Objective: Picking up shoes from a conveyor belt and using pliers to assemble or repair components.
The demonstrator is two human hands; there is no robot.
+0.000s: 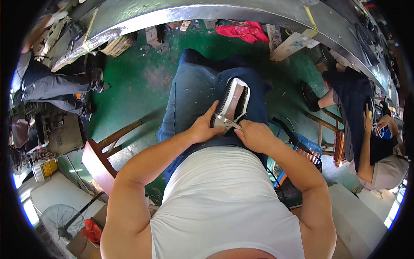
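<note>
Sole side up on my lap rests a shoe (pixel 234 101), its dark upper folded over a last, with a pale rim and a brownish middle. My left hand (pixel 206 126) is closed round the heel end nearest me, on its left side. In my right hand (pixel 258 135) is the handle of metal lasting pincers (pixel 228 122), whose silver jaw end lies across the heel end, close to my left fingers. My fingers hide part of that end and most of the handle. A dark blue apron (pixel 194 93) covers my legs beneath the shoe.
A metal-edged workbench (pixel 172 16) curves across the far side, with red cloth (pixel 245 31) under it. Wooden stools (pixel 101 164) stand left and right. One person (pixel 60 86) stands at left; another (pixel 366 129) sits at right. A fan (pixel 62 222) is at lower left.
</note>
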